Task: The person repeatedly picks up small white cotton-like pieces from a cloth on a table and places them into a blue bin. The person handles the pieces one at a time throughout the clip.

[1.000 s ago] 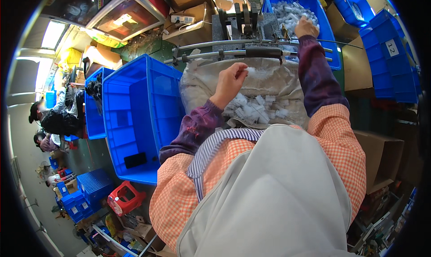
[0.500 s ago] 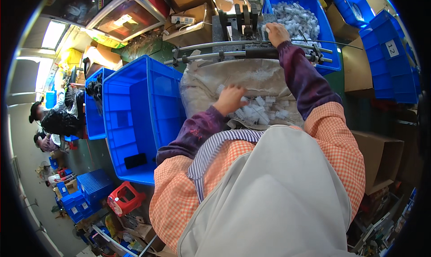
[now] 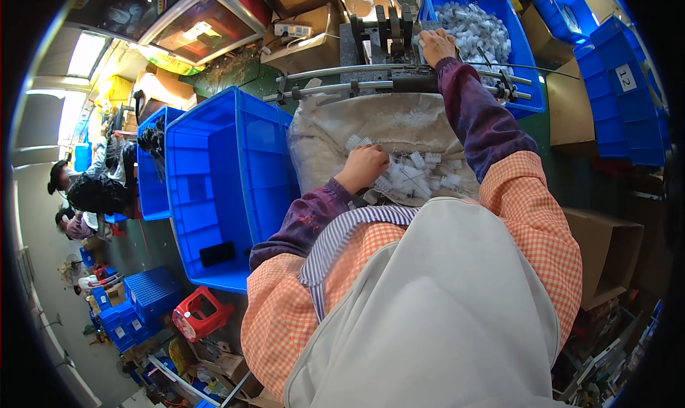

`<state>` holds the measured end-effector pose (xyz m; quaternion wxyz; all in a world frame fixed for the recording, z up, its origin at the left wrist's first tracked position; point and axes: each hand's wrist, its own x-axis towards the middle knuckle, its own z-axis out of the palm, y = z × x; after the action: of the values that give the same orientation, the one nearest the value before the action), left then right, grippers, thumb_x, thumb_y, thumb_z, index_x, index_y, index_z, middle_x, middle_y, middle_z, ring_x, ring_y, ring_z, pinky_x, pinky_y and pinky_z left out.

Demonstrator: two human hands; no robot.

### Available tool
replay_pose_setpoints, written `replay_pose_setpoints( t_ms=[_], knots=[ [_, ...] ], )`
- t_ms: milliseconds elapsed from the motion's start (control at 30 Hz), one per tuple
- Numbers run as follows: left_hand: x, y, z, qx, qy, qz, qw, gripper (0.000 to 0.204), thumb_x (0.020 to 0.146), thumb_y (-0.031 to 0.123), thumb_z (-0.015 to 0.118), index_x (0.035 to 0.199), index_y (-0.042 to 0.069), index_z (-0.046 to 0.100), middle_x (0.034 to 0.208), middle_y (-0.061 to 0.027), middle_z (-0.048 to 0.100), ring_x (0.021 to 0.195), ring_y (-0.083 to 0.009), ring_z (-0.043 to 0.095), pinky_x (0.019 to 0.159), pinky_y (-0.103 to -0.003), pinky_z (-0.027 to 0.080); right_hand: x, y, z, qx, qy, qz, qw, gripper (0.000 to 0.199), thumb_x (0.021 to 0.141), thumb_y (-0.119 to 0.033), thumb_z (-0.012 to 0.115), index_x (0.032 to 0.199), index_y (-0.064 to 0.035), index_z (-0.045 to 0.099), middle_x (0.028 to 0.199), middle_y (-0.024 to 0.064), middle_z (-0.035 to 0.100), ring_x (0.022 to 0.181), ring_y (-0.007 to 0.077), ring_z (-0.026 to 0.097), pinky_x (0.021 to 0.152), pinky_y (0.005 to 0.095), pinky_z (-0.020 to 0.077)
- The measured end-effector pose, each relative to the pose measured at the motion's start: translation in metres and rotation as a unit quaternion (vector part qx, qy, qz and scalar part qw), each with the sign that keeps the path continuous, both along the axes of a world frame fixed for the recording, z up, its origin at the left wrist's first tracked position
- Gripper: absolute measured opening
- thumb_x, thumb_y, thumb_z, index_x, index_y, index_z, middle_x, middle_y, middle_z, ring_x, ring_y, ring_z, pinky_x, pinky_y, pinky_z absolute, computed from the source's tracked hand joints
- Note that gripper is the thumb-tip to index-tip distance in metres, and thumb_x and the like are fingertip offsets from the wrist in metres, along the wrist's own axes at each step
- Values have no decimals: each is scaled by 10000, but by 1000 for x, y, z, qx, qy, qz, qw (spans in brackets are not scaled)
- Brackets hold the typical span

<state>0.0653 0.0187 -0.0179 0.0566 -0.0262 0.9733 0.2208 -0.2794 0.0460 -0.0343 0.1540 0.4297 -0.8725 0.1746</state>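
My left hand (image 3: 365,167) rests with bent fingers at the left side of a heap of small white comb-like plastic pieces (image 3: 414,177). Its fingertips are drawn together among the pieces, and what they grip is hidden. The heap lies on a beige cloth (image 3: 321,126) in front of me. Farther off, my right hand (image 3: 437,47) reaches to the right side of a dark metal machine (image 3: 391,33) with upright plates. Those fingers curl down at a metal block there; anything between them is too small to make out.
Metal rods (image 3: 335,71) run across the machine's near side. A blue bin (image 3: 531,73) full of similar pale pieces stands behind right. At my left is a large blue crate (image 3: 239,194) with a dark flat object inside. A red stool (image 3: 202,314) stands lower left; cardboard boxes (image 3: 603,255) sit right.
My left hand has settled onto the pieces, its fingers bending from a looser, blurred pose. My right hand has turned slightly and shifted a little left and up at the machine.
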Motion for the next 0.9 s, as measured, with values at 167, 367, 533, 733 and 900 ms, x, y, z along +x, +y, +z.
replay_pose_setpoints(
  t_ms=[167,367,533,733,900],
  knots=[
    [-5,-11,10,39,103,131,985,185,773,250,605,823,72,614,862,-107,587,865,-301,558,721,-405,455,1,2,9,-9,-37,17,999,146,790,-214,508,897,-173,598,941,17,626,1007,223,505,839,393,340],
    [-11,-36,3,-47,46,240,969,269,751,251,629,946,71,589,931,-137,578,914,-321,551,740,-413,468,0,1,14,14,-67,1,998,207,803,-233,520,974,-194,630,979,16,635,1038,214,507,887,384,318],
    [-13,-35,-18,-48,-41,203,977,218,748,231,608,882,59,610,945,-135,581,917,-308,557,724,-412,478,8,0,29,102,-120,-77,985,216,829,-276,504,989,-220,637,1041,3,617,1089,205,479,937,440,269],
    [-11,-43,-36,-56,-14,170,984,173,747,184,568,834,45,624,890,-163,604,853,-348,573,758,-421,461,16,24,32,80,-45,-104,990,281,792,-363,540,972,-177,650,1091,20,550,1126,234,384,946,459,222],
    [-15,-38,-16,-17,22,191,981,162,797,148,510,901,52,590,845,-170,602,813,-359,570,706,-438,458,25,15,24,61,-60,-112,990,301,780,-357,541,956,-140,650,1071,37,517,1095,255,362,937,444,217]
  ],
)
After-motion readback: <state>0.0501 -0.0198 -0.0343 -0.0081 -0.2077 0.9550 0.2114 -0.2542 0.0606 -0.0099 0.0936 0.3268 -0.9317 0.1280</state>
